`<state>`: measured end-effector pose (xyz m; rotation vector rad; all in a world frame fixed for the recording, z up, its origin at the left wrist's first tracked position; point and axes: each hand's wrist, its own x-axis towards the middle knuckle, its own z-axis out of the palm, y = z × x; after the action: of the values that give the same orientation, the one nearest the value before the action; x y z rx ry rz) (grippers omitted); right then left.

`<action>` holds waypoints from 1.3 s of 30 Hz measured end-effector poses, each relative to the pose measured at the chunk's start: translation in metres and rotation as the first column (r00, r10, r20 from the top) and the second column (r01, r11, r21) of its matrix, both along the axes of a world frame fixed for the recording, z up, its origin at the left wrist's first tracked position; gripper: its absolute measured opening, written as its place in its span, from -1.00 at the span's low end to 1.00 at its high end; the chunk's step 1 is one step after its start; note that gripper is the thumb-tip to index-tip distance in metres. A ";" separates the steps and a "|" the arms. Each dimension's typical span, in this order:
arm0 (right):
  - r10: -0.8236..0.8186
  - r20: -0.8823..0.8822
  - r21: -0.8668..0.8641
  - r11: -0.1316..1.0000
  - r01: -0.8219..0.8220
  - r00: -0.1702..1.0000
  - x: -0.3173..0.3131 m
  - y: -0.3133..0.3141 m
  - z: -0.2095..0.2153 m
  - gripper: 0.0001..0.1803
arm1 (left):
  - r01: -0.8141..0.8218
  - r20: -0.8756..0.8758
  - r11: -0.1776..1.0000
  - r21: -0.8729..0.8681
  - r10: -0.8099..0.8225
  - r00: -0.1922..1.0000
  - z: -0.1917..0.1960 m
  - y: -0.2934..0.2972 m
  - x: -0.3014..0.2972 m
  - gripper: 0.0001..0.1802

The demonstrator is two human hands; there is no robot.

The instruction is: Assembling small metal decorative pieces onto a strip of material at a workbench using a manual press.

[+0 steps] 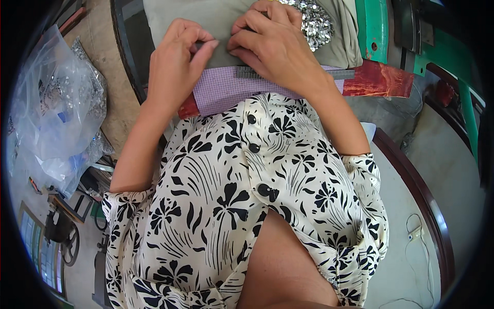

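Above the grey-green cloth (339, 49), my left hand (177, 64) is closed, its thumb and forefinger drawn together in a pinch. Whatever may be between those fingertips is too small to make out. My right hand (272, 44) rests close by with its fingers curled down and the thumb tucked under; its grip is hidden. A heap of shiny silver pieces (316, 26) lies on the cloth just right of my right hand. Below the right palm runs a dark grey ridged strip (248, 72), partly covered by the hand, on a purple checked cloth (218, 92).
A red patterned board (383, 80) sticks out at the right, beside a green metal frame (373, 31). Clear plastic bags (56, 113) with silver pieces stand at the left. A machine with a handwheel (71, 247) is at the lower left. A cable (424, 247) trails over the floor.
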<state>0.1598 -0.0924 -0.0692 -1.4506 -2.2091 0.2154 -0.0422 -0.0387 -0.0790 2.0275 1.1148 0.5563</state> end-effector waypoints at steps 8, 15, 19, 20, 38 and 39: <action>-0.022 0.044 0.127 0.992 0.016 0.999 0.019 0.005 -0.009 -0.88 | 0.134 0.058 0.991 0.010 -0.135 0.989 0.002 0.015 -0.017 -0.83; 0.033 -0.014 -0.151 0.988 -0.035 0.999 0.017 0.008 0.025 -0.89 | 0.308 -0.026 0.944 0.119 -0.307 0.951 0.001 0.025 -0.008 -0.84; -0.098 -0.065 -0.189 0.978 0.085 0.993 0.018 0.003 0.023 -0.86 | 0.316 -0.038 0.941 0.118 -0.314 0.949 0.002 0.028 0.004 -0.90; -0.100 -0.063 -0.189 0.978 0.087 0.993 0.018 0.001 0.024 -0.86 | 0.329 -0.056 0.936 0.127 -0.324 0.944 0.003 0.027 0.006 -0.88; -0.337 0.010 0.068 0.939 0.336 0.941 -0.004 -0.077 0.000 -0.80 | 0.437 -0.159 0.862 0.256 -0.409 0.899 0.018 -0.018 0.012 -0.86; -0.330 -0.006 0.040 0.943 0.330 0.944 -0.003 -0.077 0.001 -0.79 | 0.456 -0.182 0.859 0.235 -0.422 0.888 0.020 -0.017 0.013 -0.87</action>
<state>0.1564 -0.1692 -0.0681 -1.7685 -1.9192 0.0558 -0.0290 -0.0556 -0.0587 2.4887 0.6228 0.3625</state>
